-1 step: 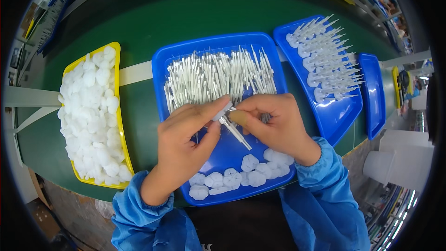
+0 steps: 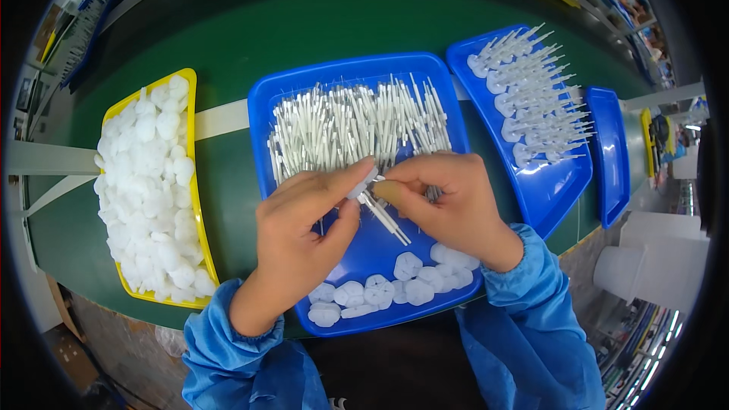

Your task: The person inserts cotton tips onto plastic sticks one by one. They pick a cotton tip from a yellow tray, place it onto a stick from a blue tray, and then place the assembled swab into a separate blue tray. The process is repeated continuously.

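Observation:
Above the middle of a blue tray, my left hand pinches a small white plastic disc between thumb and fingers. Several thin white rods extend from the disc toward the lower right. My right hand is closed at the disc's right side, thumb and index finger pressed together; what they grip is mostly hidden by the fingertips. Behind both hands lies a thick row of loose white rods with silvery ends. Several translucent white discs lie along the tray's near edge.
At left, a yellow tray is heaped with white round pieces. On the right, another blue tray holds rows of discs with rods attached. Beyond it is a narrow blue tray. All stand on a green tabletop.

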